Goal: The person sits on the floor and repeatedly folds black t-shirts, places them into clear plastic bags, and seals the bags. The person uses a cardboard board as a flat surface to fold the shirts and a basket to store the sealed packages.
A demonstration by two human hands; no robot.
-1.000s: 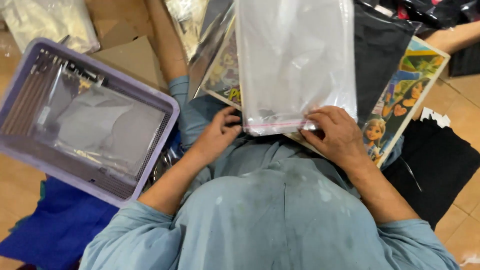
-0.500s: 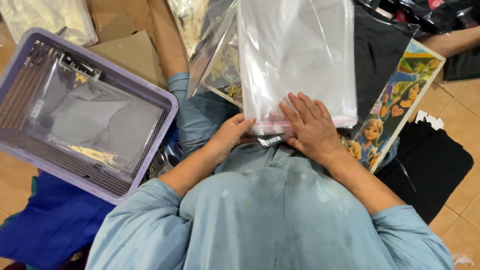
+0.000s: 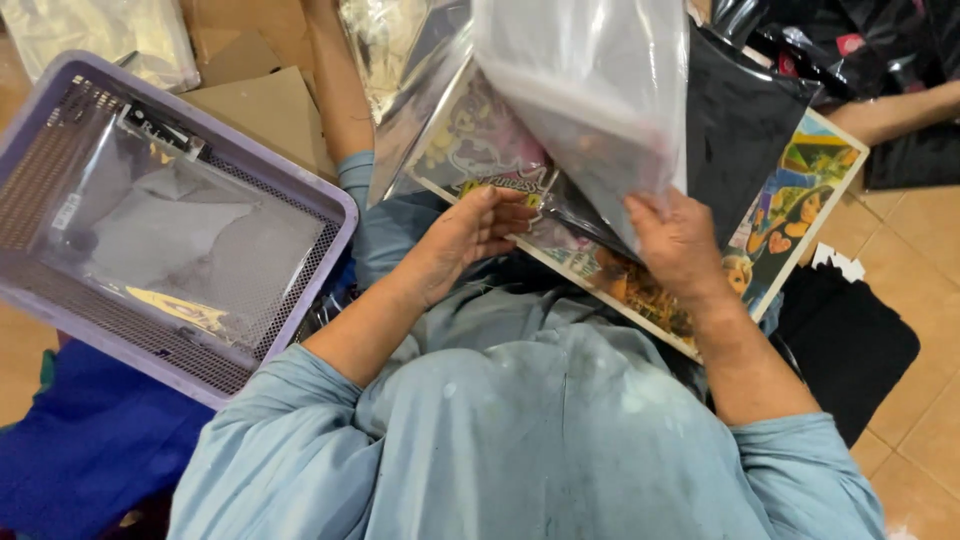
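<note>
A clear plastic bag point(image 3: 590, 100) with a pale folded garment inside fills the upper centre of the frame, glossy and tilted, its lower corner pinched in my right hand point(image 3: 680, 240), fingers closed on the edge. My left hand point(image 3: 470, 230) lies just left of it, fingers loosely curled, resting on a colourful cartoon-printed board point(image 3: 790, 210) across my lap, gripping nothing. A black garment point(image 3: 735, 140) lies behind the bag. At left, a lilac mesh basket point(image 3: 320, 210) holds another bagged grey garment point(image 3: 190, 230).
</note>
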